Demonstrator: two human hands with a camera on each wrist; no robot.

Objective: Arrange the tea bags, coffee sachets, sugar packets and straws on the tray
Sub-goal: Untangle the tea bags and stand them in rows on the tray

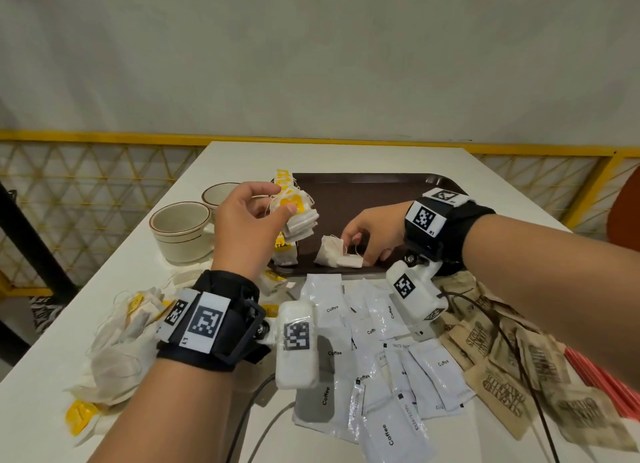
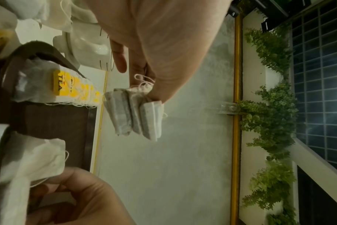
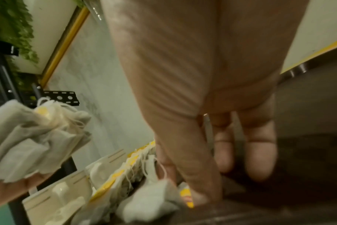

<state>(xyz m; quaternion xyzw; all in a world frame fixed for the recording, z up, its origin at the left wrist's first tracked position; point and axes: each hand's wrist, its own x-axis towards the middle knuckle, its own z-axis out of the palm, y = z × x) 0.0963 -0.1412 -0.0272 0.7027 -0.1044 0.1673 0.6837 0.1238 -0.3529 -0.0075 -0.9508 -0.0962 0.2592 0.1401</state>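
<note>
Between my two hands, over the near-left corner of the tray [image 1: 381,185], tea bags are going down in a row.
My left hand [image 1: 247,220] pinches a small bundle of tea bags [image 1: 298,216] by their tops and strings above the tray; my right hand [image 1: 370,235] is curled down on the tray floor, fingertips nipping a loose tea bag [image 1: 332,253] just left of it. I judge the risks as these: the bundle hangs from a thin pinch, so a bag could slip free onto the standing row [image 2: 67,88] below my left hand and topple it; trailing strings could snag and drag neighbours. Coffee sachets [image 1: 377,376], sugar packets [image 1: 512,369] and red straws [image 1: 602,383] wait on the bench [image 1: 45,376] behind my wrists, where a cable could sweep them.
</note>
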